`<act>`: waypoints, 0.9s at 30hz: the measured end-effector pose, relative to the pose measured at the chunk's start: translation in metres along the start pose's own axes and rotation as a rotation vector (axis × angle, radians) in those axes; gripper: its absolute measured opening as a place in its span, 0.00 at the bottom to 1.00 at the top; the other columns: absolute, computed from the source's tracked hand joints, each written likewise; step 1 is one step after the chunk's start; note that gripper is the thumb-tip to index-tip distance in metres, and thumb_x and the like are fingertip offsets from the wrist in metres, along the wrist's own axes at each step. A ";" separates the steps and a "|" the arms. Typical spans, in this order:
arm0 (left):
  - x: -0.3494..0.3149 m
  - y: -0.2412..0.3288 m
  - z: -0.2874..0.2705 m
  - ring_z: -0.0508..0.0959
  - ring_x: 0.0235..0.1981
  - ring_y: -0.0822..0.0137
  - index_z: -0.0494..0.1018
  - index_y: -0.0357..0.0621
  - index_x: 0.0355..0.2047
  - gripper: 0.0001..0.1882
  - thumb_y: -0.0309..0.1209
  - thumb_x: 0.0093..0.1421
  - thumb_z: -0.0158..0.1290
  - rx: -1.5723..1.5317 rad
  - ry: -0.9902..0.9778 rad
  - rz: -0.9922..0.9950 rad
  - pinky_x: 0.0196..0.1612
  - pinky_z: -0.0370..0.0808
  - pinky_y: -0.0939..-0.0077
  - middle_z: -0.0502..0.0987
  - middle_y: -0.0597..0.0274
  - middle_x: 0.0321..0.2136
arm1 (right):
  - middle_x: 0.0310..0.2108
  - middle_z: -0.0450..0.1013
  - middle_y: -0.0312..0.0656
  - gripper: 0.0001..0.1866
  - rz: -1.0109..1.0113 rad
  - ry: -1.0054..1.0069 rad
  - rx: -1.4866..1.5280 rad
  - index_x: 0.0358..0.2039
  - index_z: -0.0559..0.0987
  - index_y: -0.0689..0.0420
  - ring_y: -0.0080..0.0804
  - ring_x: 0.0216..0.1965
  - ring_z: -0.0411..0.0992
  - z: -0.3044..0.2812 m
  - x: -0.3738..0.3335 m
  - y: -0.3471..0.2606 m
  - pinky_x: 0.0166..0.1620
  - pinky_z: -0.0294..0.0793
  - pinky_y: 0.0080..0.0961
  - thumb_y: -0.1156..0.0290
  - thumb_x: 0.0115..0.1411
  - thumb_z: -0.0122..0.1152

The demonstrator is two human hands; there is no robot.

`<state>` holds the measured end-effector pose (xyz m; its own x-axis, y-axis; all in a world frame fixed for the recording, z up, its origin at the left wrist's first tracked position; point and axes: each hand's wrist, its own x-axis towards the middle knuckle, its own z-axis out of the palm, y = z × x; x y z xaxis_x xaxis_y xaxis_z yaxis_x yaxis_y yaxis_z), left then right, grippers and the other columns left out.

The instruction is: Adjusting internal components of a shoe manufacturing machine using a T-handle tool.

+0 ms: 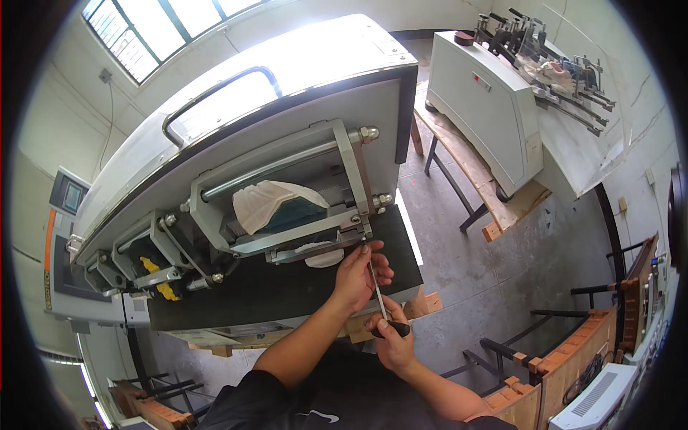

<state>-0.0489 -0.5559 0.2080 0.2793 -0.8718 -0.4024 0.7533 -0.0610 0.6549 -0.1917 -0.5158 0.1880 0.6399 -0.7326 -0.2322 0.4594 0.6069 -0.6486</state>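
Observation:
My right hand (pixel 395 344) is wrapped round the black handle of a driver with a long thin metal shaft (pixel 378 290). The shaft points up and away from me, its tip at the lower right corner of a metal clamp frame (pixel 287 242) on the machine. My left hand (pixel 356 276) pinches the shaft near that tip, thumb and forefinger close together; the exact contact point is hidden. Inside the frame sits a pale and dark teal shaped piece (pixel 276 204). Below the frame's lower bar, a second whitish piece (pixel 324 258) shows next to my left hand.
The large white machine (pixel 315 50) with a curved handle fills the left and centre. Further left along it are smaller clamp frames with a yellow piece (pixel 159 278). A second white machine (pixel 480 100) stands on a wooden-topped bench at the back right. Wooden pallets (pixel 573 351) lie at the near right.

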 end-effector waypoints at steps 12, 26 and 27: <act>0.000 0.005 0.006 0.52 0.14 0.78 0.60 0.51 0.26 0.16 0.46 0.65 0.35 -0.374 -0.053 -0.315 0.16 0.51 0.84 0.53 0.73 0.15 | 0.30 0.72 0.44 0.21 -0.372 0.129 -0.853 0.49 0.64 0.65 0.27 0.31 0.71 0.005 0.000 -0.006 0.36 0.69 0.18 0.80 0.53 0.51; 0.008 -0.008 0.003 0.47 0.12 0.78 0.57 0.53 0.19 0.21 0.52 0.62 0.35 -0.447 -0.078 -0.305 0.15 0.45 0.83 0.48 0.74 0.12 | 0.28 0.70 0.42 0.33 -0.526 0.269 -0.887 0.49 0.65 0.60 0.36 0.32 0.71 0.010 -0.016 -0.008 0.37 0.68 0.34 0.49 0.51 0.59; 0.008 -0.010 0.004 0.47 0.12 0.78 0.57 0.53 0.20 0.21 0.53 0.62 0.36 -0.469 -0.120 -0.296 0.14 0.45 0.83 0.48 0.74 0.13 | 0.30 0.71 0.42 0.35 -0.343 0.451 -0.109 0.50 0.64 0.59 0.37 0.34 0.70 0.011 -0.021 0.005 0.40 0.68 0.35 0.44 0.52 0.56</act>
<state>-0.0571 -0.5643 0.2009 -0.0331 -0.9012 -0.4322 0.9806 -0.1128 0.1601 -0.1961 -0.4939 0.1977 0.1287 -0.9553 -0.2660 0.5130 0.2937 -0.8066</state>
